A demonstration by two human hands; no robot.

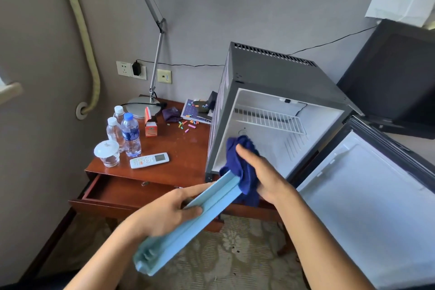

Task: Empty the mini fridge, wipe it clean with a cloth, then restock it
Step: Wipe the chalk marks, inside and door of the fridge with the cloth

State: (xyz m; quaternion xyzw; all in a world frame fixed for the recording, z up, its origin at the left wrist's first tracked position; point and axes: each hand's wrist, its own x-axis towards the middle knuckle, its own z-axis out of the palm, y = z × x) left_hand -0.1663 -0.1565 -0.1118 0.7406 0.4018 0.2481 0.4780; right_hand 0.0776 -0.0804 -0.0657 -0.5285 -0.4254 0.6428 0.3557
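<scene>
Two hands: both are occupied in front of the open fridge.
Left hand (164, 213): its fingers are curled round the middle of a long pale-blue plastic door-shelf rail (188, 216), which is held out in the air over the half-open drawer (122, 192) at the front edge of the desk.
Right hand (261, 172): a bunched dark-blue cloth (244, 167) is gripped and pressed against the far end of the rail.
Fridge: the grey mini fridge (277, 70) is set on the right end of the reddish wooden desk (186, 148), door (367, 198) swung wide, with only a white wire shelf (270, 118) seen inside.
Removed items: three clear plastic water bottles (130, 135) and a small red carton (150, 126) are stood near the desk's left edge, well apart from the fridge.
Risk, rail: it is held by one hand only, so a hard wipe at the far end may lever it loose and drop it onto the drawer or the floor.
Risk, desk edge: a lidded glass cup (107, 153) and a white remote control (149, 160) are placed near the front-left corner, so a swung rail end could knock them off.
Risk, cloth: a loose fold could snag on the rail's lip.
Hidden: the rail's far end is covered by the cloth, and most of the right fingers are buried in it.
Cut off: the door's lower part is lost beyond the frame.
Unclear: the fridge floor is blocked by the hands, so its cleanliness cannot be judged.
</scene>
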